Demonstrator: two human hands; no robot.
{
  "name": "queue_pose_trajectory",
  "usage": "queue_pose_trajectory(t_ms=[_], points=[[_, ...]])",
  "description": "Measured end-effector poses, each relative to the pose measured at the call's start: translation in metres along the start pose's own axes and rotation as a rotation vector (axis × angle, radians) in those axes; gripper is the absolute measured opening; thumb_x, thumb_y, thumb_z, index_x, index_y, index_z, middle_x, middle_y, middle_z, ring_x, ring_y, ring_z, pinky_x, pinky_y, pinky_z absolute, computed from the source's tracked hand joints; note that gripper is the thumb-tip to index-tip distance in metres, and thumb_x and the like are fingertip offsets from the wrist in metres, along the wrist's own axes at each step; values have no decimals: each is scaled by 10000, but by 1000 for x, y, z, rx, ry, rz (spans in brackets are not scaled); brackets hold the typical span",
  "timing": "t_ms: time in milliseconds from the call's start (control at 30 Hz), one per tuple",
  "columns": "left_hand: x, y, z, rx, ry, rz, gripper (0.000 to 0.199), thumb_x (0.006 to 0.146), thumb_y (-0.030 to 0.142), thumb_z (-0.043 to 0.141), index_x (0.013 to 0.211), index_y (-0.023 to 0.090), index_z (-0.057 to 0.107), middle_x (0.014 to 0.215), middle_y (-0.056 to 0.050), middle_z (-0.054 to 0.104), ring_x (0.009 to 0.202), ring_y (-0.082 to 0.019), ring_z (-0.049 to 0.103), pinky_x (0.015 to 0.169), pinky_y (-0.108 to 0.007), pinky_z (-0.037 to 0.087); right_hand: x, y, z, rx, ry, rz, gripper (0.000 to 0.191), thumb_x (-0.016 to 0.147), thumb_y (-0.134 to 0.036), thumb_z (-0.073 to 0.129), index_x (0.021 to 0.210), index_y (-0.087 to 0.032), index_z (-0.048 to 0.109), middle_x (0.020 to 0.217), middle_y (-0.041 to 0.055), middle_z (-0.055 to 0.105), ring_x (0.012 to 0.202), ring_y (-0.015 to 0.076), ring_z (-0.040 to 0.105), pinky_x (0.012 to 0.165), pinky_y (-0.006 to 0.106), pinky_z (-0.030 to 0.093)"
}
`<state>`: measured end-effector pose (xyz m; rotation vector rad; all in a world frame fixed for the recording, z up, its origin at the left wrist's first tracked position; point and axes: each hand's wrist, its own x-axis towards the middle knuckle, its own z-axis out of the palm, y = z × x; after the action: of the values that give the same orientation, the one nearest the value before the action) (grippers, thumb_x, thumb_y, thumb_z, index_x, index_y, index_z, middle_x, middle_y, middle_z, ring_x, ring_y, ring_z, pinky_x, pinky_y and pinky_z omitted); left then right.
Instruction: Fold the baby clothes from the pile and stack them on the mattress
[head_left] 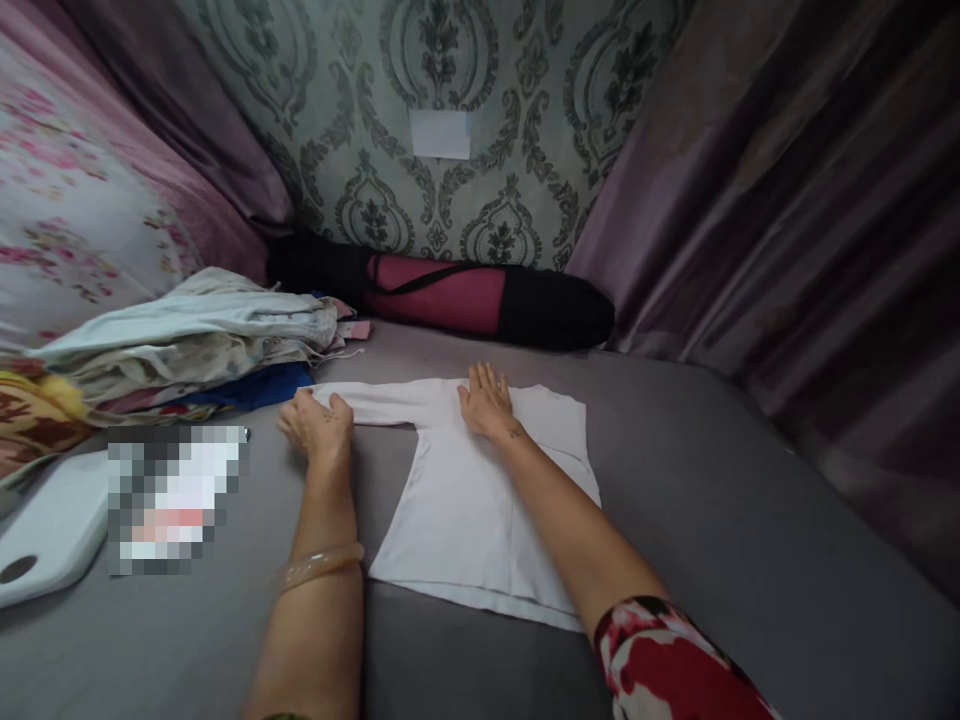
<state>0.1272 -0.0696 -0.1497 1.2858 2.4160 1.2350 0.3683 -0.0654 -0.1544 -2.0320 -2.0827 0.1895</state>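
Note:
A small white long-sleeved shirt (465, 510) lies flat on the grey sheet, its left sleeve stretched out sideways. At the cuff end of that sleeve is my left hand (319, 425), fingers curled and closed on the fabric. My right hand (487, 400) rests flat on the upper part of the shirt, fingers stretched out. On the right side the other sleeve does not stick out; a fold line runs down that side. My right forearm covers part of the shirt's lower right.
A heap of clothes (202, 330) lies at the left, near a white device (56, 520) and a pixelated object (180, 500). A black and maroon long bag (442, 295) lies along the patterned wall (442, 60). Curtains (750, 180) hang at both sides of the grey sheet (750, 520).

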Motion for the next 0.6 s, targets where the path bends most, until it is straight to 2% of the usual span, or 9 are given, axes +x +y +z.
queue_pose_trajectory(t_ms=[100, 167, 367, 533, 600], points=[[2, -4, -5, 83, 44, -156, 471, 802, 321, 547, 1185, 49, 524, 1275, -288, 473, 1240, -444, 397, 980, -592, 354, 3, 2, 15, -3, -19, 41, 621, 986, -388, 241, 1488, -23, 263, 1571, 160, 227, 1451, 254, 163, 1165, 432, 80], [3, -5, -5, 140, 43, -233, 471, 809, 334, 564, 1181, 51, 507, 1275, -293, 471, 1235, -446, 407, 953, -595, 380, 3, 4, 21, -3, -18, 46, 625, 983, -388, 244, 1492, -25, 254, 1573, 151, 227, 1449, 258, 165, 1165, 434, 78], [3, -5, 1, 269, 49, -252, 464, 806, 350, 633, 1159, 80, 502, 1281, -255, 502, 1236, -388, 435, 964, -511, 409, 7, 8, 16, 10, -90, 42, 619, 983, -390, 278, 1487, -32, 265, 1576, 160, 212, 1450, 276, 158, 1157, 454, 91], [5, -4, 2, 247, 19, -291, 475, 799, 323, 662, 1168, 69, 504, 1279, -257, 516, 1242, -373, 442, 981, -477, 397, 21, -2, 4, 41, 5, -81, 447, 1009, -328, 263, 1357, -165, 491, 1421, 119, 497, 1341, 249, 364, 1111, 444, 181], [7, -4, 2, 231, 16, -304, 456, 800, 304, 658, 1162, 69, 511, 1278, -257, 519, 1245, -376, 442, 984, -478, 390, 30, -11, 2, 43, -13, -142, 408, 1013, -310, 266, 1284, -213, 555, 1324, 92, 582, 1254, 236, 450, 1066, 406, 250]])
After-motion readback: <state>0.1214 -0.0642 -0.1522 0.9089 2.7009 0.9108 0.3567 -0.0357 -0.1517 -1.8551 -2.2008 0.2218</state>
